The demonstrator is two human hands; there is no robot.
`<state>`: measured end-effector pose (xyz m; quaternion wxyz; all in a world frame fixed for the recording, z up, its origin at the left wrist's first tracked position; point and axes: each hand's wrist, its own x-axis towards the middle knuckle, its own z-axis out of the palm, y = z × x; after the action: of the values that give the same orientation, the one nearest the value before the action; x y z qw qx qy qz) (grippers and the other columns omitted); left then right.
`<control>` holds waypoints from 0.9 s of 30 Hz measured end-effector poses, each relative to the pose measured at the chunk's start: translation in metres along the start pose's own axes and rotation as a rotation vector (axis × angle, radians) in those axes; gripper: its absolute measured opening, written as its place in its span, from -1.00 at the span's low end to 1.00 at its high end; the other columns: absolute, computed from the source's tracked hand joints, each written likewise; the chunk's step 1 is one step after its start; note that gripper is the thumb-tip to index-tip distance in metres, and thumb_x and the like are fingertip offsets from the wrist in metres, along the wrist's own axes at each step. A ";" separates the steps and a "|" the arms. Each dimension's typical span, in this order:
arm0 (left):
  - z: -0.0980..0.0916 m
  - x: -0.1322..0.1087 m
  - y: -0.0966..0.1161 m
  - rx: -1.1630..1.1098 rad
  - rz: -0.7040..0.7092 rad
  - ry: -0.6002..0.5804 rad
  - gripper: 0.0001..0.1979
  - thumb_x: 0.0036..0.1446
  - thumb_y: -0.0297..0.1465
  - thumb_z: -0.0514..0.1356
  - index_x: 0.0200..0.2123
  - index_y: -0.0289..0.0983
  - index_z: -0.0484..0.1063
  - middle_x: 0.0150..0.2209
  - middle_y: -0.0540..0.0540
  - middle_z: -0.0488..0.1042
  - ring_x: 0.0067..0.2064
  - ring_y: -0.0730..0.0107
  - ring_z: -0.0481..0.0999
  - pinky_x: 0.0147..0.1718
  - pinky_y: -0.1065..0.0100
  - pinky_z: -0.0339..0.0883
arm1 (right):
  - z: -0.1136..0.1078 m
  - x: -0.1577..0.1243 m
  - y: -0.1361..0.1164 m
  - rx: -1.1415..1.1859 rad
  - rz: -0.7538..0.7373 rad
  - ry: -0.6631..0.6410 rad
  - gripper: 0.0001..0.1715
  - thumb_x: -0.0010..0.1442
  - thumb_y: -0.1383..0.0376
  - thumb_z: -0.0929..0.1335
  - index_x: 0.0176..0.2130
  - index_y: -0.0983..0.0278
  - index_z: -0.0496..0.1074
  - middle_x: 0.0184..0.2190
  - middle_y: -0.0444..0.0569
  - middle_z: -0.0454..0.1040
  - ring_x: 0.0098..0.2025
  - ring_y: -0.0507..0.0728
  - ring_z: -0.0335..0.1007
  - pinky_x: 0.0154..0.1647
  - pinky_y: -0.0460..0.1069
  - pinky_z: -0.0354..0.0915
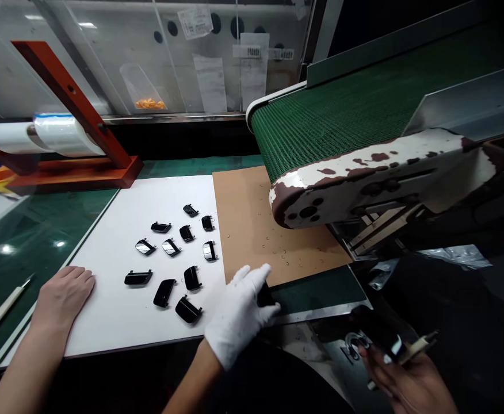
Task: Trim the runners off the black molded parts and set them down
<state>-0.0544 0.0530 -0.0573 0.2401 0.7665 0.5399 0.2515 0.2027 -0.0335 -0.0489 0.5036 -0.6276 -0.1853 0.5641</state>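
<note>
My left hand point(239, 313), in a white glove, is closed at the cardboard's near edge. A small black plastic part point(266, 294) shows between its thumb and fingers. My right hand point(411, 379) is bare, low at the right off the table's edge, with fingers wrapped round a tool with a beige handle point(416, 349). Against those fingers is a blurred dark piece point(375, 328) with a pale ring at its end; its kind I cannot make out. Left of my glove, several glossy black plastic parts point(188, 310) with small end pins lie spread on a white board point(105, 322).
Another person's bare hand point(64, 293) rests on the board's left side, near a beige-handled knife point(2, 313). Brown cardboard point(243, 213) with tiny dark curled scraps lies under the end of a green conveyor belt point(321, 126). An orange roll stand point(75, 167) stands back left.
</note>
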 end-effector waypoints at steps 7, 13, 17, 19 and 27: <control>0.006 0.040 -0.028 0.108 -0.055 -0.026 -0.33 -0.21 -0.40 0.48 0.03 -0.27 0.37 -0.06 -0.22 0.50 0.05 -0.12 0.45 0.02 -0.06 0.36 | 0.036 -0.003 -0.002 0.104 -0.144 0.029 -0.56 -0.20 0.04 0.58 -0.39 0.26 0.55 -0.74 -0.15 0.34 -0.71 -0.10 0.01 -0.72 -0.16 0.02; 0.006 -0.006 -0.003 0.080 -0.016 0.040 -0.27 0.04 -0.31 0.36 0.23 -0.24 0.13 0.16 -0.30 0.34 0.21 -0.08 0.31 0.16 -0.12 0.23 | 0.048 -0.001 0.002 0.141 -0.115 0.048 -0.55 -0.28 0.08 0.61 -0.40 0.24 0.55 -0.68 -0.12 0.43 -0.71 -0.09 0.06 -0.71 -0.16 0.08; 0.010 -0.032 0.020 -0.167 0.071 -0.025 -0.05 -0.11 -0.10 0.41 0.29 -0.18 0.08 0.20 -0.27 0.33 0.21 -0.10 0.33 0.14 -0.02 0.31 | 0.063 -0.004 0.007 0.119 -0.068 -0.023 -0.55 -0.26 0.02 0.60 -0.48 0.27 0.52 -0.68 -0.17 0.35 -0.65 -0.09 0.13 -0.68 -0.20 0.07; 0.012 -0.034 0.030 -0.320 0.099 -0.067 0.05 -0.21 -0.06 0.45 0.30 -0.20 0.08 0.20 -0.29 0.33 0.19 -0.15 0.34 0.14 -0.03 0.30 | 0.070 -0.005 0.010 0.112 -0.068 -0.109 -0.56 -0.18 0.01 0.57 -0.51 0.29 0.50 -0.69 -0.22 0.27 -0.66 -0.13 0.05 -0.68 -0.23 0.00; 0.005 -0.021 0.054 -0.436 0.152 -0.048 0.03 -0.24 -0.21 0.50 0.27 -0.18 0.09 0.12 -0.22 0.43 0.11 0.03 0.45 0.11 0.11 0.36 | 0.070 0.003 0.016 0.061 -0.079 -0.289 -0.52 -0.04 -0.03 0.50 -0.55 0.32 0.43 -0.68 -0.22 0.18 -0.63 -0.10 -0.03 -0.66 -0.18 -0.06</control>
<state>-0.0187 0.0166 -0.0291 0.3933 0.7407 0.4075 0.3613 0.1358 -0.0077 -0.0538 0.5121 -0.5164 -0.2633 0.6338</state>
